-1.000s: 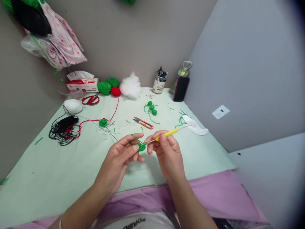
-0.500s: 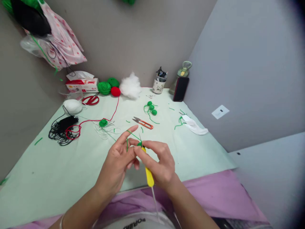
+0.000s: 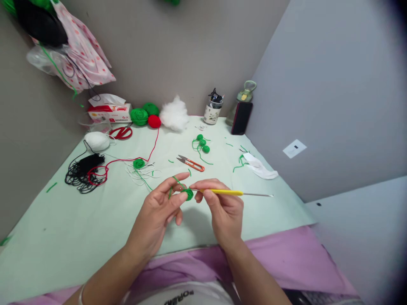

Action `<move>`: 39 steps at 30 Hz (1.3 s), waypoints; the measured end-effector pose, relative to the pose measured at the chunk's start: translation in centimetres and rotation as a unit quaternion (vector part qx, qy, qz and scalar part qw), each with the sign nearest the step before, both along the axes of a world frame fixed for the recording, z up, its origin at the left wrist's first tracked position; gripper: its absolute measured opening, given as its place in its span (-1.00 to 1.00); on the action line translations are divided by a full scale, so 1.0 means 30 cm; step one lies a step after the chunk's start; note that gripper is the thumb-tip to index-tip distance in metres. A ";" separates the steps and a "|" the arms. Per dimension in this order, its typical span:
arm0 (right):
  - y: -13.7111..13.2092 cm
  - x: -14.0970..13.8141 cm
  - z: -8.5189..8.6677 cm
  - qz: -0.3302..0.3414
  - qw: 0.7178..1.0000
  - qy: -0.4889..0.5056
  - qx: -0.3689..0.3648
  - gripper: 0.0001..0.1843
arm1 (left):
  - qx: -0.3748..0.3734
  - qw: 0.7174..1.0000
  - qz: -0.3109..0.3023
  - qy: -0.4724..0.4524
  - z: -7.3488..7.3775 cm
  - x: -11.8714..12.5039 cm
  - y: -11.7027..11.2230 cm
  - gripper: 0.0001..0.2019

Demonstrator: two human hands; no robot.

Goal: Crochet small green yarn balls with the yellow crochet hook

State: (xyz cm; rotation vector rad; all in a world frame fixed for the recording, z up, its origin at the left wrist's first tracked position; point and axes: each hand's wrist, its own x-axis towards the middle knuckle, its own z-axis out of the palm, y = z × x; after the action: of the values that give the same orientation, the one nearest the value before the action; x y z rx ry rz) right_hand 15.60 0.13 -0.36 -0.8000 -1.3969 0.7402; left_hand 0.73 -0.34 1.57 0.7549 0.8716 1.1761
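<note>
My left hand point(image 3: 159, 209) pinches a small round green crochet piece point(image 3: 188, 194) between thumb and fingers. Green yarn passes over its raised index finger and trails back to a small green yarn ball point(image 3: 139, 164) on the table. In my right hand point(image 3: 224, 209) is a crochet hook with a yellow handle point(image 3: 227, 192), held nearly level. One metal end of the hook meets the green piece, though its very tip is hard to make out. The other end points right.
Orange thread snips point(image 3: 191, 163) lie just beyond my hands, with small green crocheted balls point(image 3: 202, 143) behind them. Black yarn point(image 3: 85, 171), red scissors point(image 3: 121, 133) and a tissue box point(image 3: 110, 113) are at left. White stuffing point(image 3: 174, 114), a pen cup point(image 3: 213, 111) and a phone point(image 3: 241, 118) stand at the back.
My right hand has turned the hook from steeply upright to nearly level, its free end now pointing right. The green piece shows more openly at my left fingertips.
</note>
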 end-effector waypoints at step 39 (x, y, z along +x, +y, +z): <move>0.035 0.019 0.006 0.136 0.950 0.207 -0.191 -0.74 | 0.007 1.000 -0.016 0.003 0.006 -0.012 -0.008 -0.81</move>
State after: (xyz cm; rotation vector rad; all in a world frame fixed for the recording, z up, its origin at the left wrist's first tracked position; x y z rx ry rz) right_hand 16.17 1.17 -0.19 -0.6979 -1.0010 1.3421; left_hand 0.38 -0.58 1.74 0.7811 0.8541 1.1529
